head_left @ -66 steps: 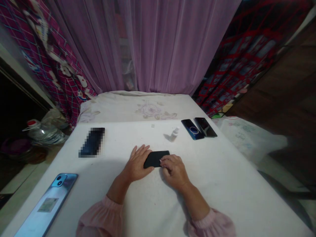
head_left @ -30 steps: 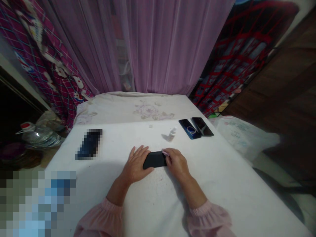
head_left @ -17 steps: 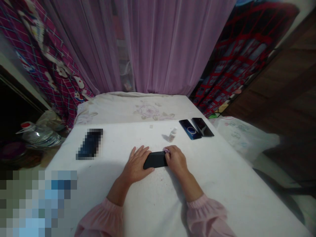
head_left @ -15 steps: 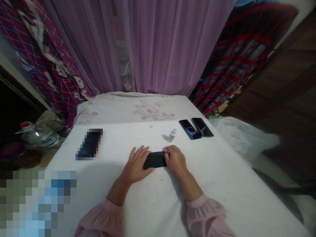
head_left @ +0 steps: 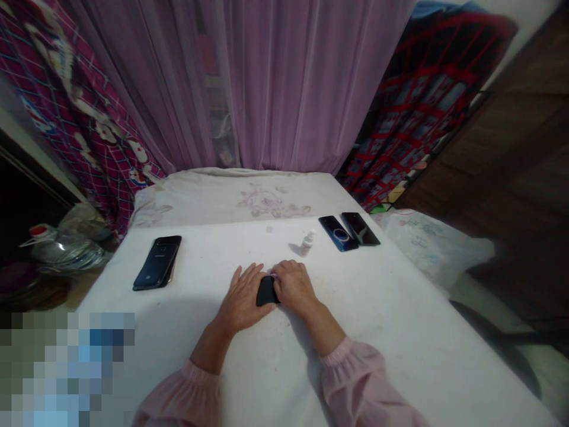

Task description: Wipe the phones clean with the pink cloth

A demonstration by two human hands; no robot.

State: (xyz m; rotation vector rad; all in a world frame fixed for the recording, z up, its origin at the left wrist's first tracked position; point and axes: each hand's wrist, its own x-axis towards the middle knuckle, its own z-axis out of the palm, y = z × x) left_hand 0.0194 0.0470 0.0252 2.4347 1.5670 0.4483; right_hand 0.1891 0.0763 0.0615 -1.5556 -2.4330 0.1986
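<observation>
A black phone [head_left: 265,292] lies flat on the white-covered table, its right part hidden under my right hand. My left hand [head_left: 240,301] grips its left end, with the thumb along the near edge and the fingers at the far side. My right hand [head_left: 295,287] is closed and presses on the phone's surface. It pinches a small pinkish cloth [head_left: 272,274], mostly covered by the fingers. Beyond my right hand stands a small white-capped bottle [head_left: 306,244].
At the left, dark phones [head_left: 157,263] lie stacked. A blue phone [head_left: 338,233] and a black phone [head_left: 361,229] lie side by side at the back right. A small pale square [head_left: 269,229] rests on the white cloth [head_left: 377,332]. A water jug [head_left: 66,246] stands beyond the left edge.
My right hand has slid left along the phone with the cloth, from its right end toward my left hand, covering more of it. My left hand keeps its hold.
</observation>
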